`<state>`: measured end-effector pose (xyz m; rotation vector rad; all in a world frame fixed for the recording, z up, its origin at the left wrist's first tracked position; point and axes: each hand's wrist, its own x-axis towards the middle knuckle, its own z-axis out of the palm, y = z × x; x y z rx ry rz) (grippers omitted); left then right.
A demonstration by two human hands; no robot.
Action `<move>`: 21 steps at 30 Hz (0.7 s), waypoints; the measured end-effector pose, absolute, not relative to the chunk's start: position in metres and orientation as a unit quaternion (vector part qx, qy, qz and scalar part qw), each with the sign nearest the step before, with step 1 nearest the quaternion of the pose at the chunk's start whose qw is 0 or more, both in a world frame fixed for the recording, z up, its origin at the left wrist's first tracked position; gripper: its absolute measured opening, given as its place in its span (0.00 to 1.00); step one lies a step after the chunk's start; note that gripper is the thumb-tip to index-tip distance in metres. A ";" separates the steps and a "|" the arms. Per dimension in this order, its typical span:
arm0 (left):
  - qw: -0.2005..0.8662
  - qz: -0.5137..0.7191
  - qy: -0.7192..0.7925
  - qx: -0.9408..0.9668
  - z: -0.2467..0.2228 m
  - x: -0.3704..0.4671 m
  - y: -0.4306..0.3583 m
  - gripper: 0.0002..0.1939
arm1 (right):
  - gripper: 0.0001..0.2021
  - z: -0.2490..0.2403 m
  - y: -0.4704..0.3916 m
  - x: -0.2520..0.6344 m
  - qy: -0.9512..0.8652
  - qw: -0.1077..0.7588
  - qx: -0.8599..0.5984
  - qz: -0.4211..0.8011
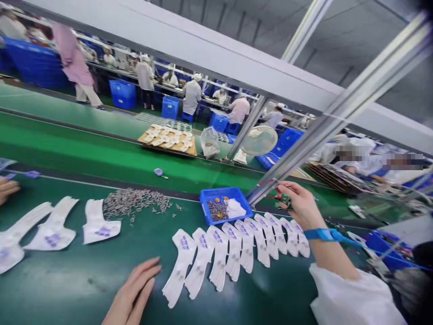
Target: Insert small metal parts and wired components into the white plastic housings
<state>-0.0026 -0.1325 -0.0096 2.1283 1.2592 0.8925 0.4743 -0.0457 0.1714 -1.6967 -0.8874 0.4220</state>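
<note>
My left hand (pixel 135 289) lies on the dark green table with its fingers stretched out, holding nothing. Just to its right runs a curved row of several white plastic parts (pixel 179 266) with purple pads, slightly overlapping. My right hand (pixel 299 203), with a blue wrist strap (pixel 323 234), is raised beyond the row's far end, beside the metal post. Its fingers are pinched together. Thin red and dark bits show at the fingertips, too small to name.
A blue tray (pixel 206 214) holds screws and a white cloth. Loose screws (pixel 135 203) are heaped near more white parts (pixel 54 232). A co-worker's hand (pixel 6 189) is at the left edge. A slanted metal post (pixel 304 140) rises from the table; a green conveyor (pixel 101 153) runs behind.
</note>
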 end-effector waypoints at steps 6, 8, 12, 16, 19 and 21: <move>0.140 0.303 0.365 0.869 0.013 0.044 -0.030 0.16 | 0.17 0.158 -0.038 0.320 -0.511 0.488 -0.607 0.363; 0.123 0.292 0.353 0.880 0.010 0.064 0.001 0.16 | 0.13 0.142 -0.029 0.291 -0.571 0.441 -0.602 0.341; 0.099 0.284 0.337 0.892 -0.005 0.077 0.031 0.12 | 0.07 0.107 -0.004 0.262 -0.664 0.363 -0.597 0.265; 0.074 0.303 0.350 0.883 -0.019 0.055 0.031 0.12 | 0.07 0.075 0.019 0.242 -0.685 0.334 -0.610 0.216; 0.062 0.321 0.359 0.874 -0.026 0.039 0.029 0.14 | 0.06 0.062 0.026 0.231 -0.706 0.304 -0.611 0.191; 0.060 0.328 0.359 0.872 -0.029 0.034 0.030 0.15 | 0.05 0.062 0.025 0.232 -0.722 0.285 -0.601 0.187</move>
